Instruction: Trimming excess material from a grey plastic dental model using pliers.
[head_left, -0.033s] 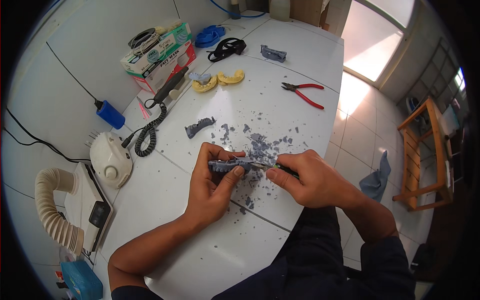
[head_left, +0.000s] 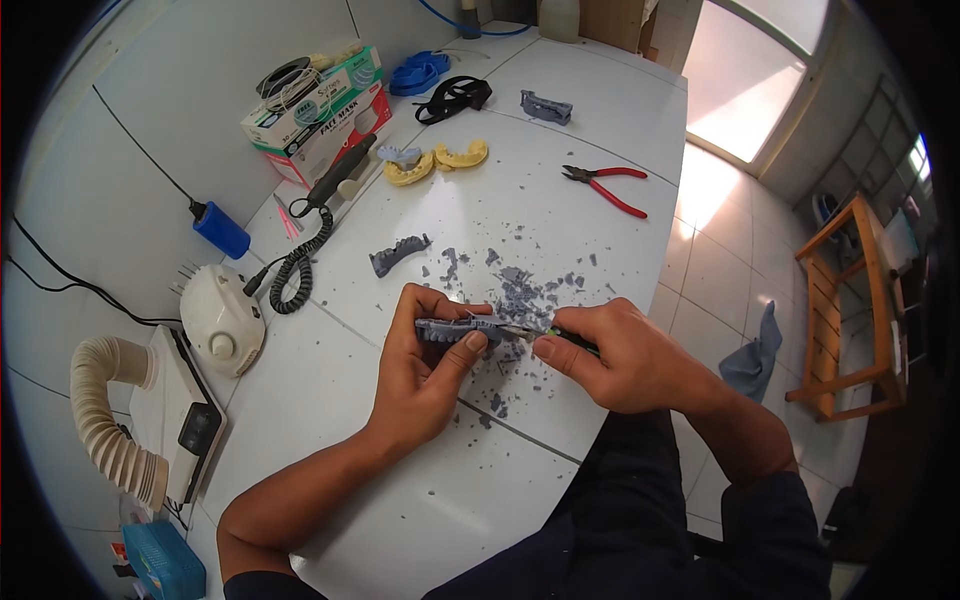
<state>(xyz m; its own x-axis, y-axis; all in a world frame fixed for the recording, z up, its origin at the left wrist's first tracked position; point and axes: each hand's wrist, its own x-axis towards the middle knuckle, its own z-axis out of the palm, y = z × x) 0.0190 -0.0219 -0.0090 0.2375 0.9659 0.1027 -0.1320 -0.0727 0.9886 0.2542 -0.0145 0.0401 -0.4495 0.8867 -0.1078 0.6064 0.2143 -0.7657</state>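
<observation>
Head: grey model [head_left: 438, 331] lengthwise left-to-right

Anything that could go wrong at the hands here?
1. The metal-tipped tool with a black-and-green handle, in the right grip, points toward the left grip; a slip might nick the thumb near its tip.
2. The narrow, ridged, blue-grey, plastic-looking piece in the left grip could crack under too much force.
3. Anything useful that breaks off may get lost among the similarly coloured small blue-grey chips below.
</observation>
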